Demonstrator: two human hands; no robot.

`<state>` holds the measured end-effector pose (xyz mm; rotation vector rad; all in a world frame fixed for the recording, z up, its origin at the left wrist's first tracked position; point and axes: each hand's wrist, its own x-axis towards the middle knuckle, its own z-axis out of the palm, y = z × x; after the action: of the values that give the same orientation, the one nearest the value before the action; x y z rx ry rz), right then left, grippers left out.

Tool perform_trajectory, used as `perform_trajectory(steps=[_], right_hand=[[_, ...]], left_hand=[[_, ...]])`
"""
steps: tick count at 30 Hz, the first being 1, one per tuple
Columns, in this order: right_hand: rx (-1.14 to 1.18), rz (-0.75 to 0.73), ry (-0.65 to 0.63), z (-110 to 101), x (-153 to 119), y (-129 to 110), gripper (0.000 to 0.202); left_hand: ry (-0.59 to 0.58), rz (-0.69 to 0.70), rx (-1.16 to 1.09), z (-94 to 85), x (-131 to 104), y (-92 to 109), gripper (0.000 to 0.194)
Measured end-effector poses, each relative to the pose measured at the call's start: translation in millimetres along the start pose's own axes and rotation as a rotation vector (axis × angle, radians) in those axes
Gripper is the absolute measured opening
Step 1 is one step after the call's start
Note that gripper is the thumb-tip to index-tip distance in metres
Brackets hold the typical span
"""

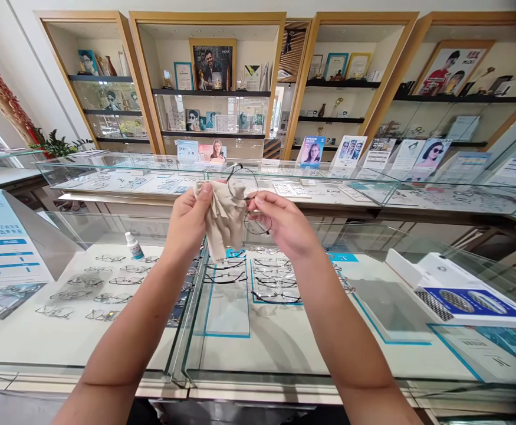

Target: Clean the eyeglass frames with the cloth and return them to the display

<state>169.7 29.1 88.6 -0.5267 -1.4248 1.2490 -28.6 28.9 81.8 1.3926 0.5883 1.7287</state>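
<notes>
Above the counter [279, 351], beyond its near edge, glasses [258, 224] are held upended in the right hand [286, 221]; a cloth [224, 227] is pinched by the left hand [189, 215] at their upper rim; wiping is judged midway, neither thing yet set down; a bottle [132, 244] is labelled illegibly; on the far poster [213, 64], "HOYA" is read.
</notes>
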Motion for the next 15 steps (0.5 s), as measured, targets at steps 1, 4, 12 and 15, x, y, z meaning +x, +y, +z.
perform_trajectory(steps=[1,4,12,15], right_hand=[[0.000,-0.013,0.009,-2,0,-3,0.020],[-0.010,-0.035,0.009,-4,-2,-10,0.021],[-0.012,-0.040,-0.018,-5,-7,-15,0.022],[-0.023,-0.066,-0.035,-6,-7,-15,0.019]], left_hand=[[0.019,0.013,0.004,-1.6,1,1,0.040],[0.050,0.059,0.009,-6.8,3,5,0.037],[0.039,0.345,0.288,-15.3,1,15,0.055],[0.059,0.515,0.475,-12.2,-2,18,0.054]])
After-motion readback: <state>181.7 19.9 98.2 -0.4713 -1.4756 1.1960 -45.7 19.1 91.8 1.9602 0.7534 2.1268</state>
